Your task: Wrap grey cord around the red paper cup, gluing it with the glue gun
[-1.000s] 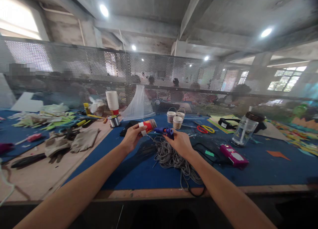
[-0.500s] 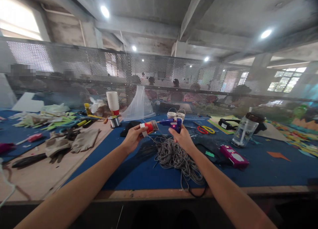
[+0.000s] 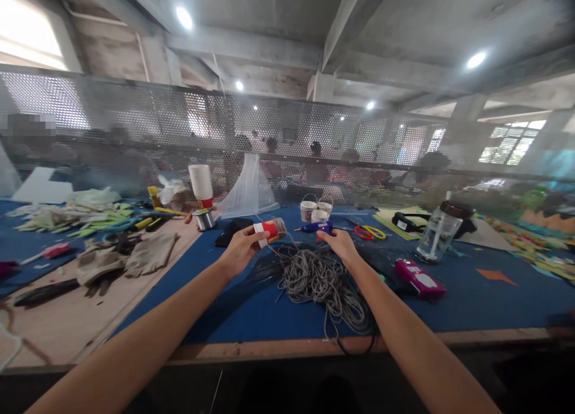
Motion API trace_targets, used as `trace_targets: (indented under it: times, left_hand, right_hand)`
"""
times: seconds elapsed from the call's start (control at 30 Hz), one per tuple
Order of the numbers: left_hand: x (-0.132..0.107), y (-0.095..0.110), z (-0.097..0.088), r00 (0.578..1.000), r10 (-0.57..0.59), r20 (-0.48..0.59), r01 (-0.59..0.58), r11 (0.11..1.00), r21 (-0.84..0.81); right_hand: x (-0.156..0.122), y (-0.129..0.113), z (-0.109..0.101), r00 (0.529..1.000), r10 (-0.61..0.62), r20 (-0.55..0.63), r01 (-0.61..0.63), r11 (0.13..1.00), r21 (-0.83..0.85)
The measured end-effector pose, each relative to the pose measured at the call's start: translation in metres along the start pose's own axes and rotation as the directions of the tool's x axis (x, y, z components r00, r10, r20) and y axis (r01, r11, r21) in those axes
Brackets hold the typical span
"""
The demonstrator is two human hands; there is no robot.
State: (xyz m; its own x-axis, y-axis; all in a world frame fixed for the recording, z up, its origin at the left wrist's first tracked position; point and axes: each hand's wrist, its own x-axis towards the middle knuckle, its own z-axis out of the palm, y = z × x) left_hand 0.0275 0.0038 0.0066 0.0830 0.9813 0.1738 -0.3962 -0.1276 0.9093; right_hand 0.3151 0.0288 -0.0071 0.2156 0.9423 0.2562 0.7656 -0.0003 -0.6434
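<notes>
My left hand [image 3: 240, 250] is closed around a red and white paper cup [image 3: 271, 229], tipped on its side with its far end pointing right. Grey cord runs from near the cup down to a loose heap of grey cord [image 3: 317, 276] on the table. In my right hand [image 3: 340, 244] is a blue glue gun [image 3: 309, 227], held low just beyond the heap. Its nozzle points left, apart from the cup. Small white cups with cord handles [image 3: 308, 211] stand behind the glue gun.
Red and yellow scissors [image 3: 371, 232] lie right of the glue gun. A glass bottle [image 3: 438, 234] and a magenta device [image 3: 420, 278] are farther right. Stacked paper cups [image 3: 200, 183], a wire spool [image 3: 205, 220] and gloves [image 3: 150, 253] are at left. A mesh partition [image 3: 287, 144] stands behind.
My right hand has lowered the glue gun and drawn its nozzle away from the cup. My left hand keeps the cup in nearly the same place. The view has shifted slightly.
</notes>
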Motion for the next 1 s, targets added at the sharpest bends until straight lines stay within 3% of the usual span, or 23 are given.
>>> trace_targets:
  times: [0.27, 0.47, 0.6, 0.7, 0.8, 0.9, 1.0]
  left_hand:
    - [-0.002, 0.0, 0.002, 1.0, -0.016, 0.012, 0.016, 1.0, -0.004]
    - [0.0, -0.004, 0.0, 0.999, -0.025, 0.038, 0.025, 1.0, 0.001]
    - [-0.001, -0.004, 0.001, 0.999, -0.027, 0.044, 0.026, 1.0, 0.014]
    - [-0.004, -0.002, 0.004, 0.998, -0.039, 0.049, 0.038, 0.999, 0.022]
    - [-0.006, -0.001, 0.005, 0.996, -0.031, 0.08, 0.029, 0.999, 0.024]
    - [-0.007, -0.001, 0.005, 0.996, -0.012, 0.086, 0.01, 1.0, 0.023]
    - [-0.006, -0.001, 0.004, 0.998, -0.018, 0.059, 0.017, 1.0, 0.024]
  right_hand:
    - [0.001, 0.006, -0.007, 0.991, 0.131, 0.026, -0.121, 0.966, -0.228]
    - [-0.006, 0.005, -0.008, 0.991, 0.13, 0.027, -0.113, 0.933, -0.341]
    - [-0.012, -0.003, -0.003, 0.987, -0.117, -0.112, 0.077, 0.947, -0.313]
    - [-0.02, -0.022, 0.002, 0.931, -0.353, -0.088, 0.355, 0.935, 0.0]
    - [-0.03, -0.048, 0.006, 0.849, -0.527, 0.038, 0.492, 0.815, 0.306]
    - [-0.037, -0.068, 0.01, 0.807, -0.584, 0.081, 0.536, 0.784, 0.314]
    - [-0.04, -0.077, 0.015, 0.802, -0.594, 0.057, 0.564, 0.786, 0.254]
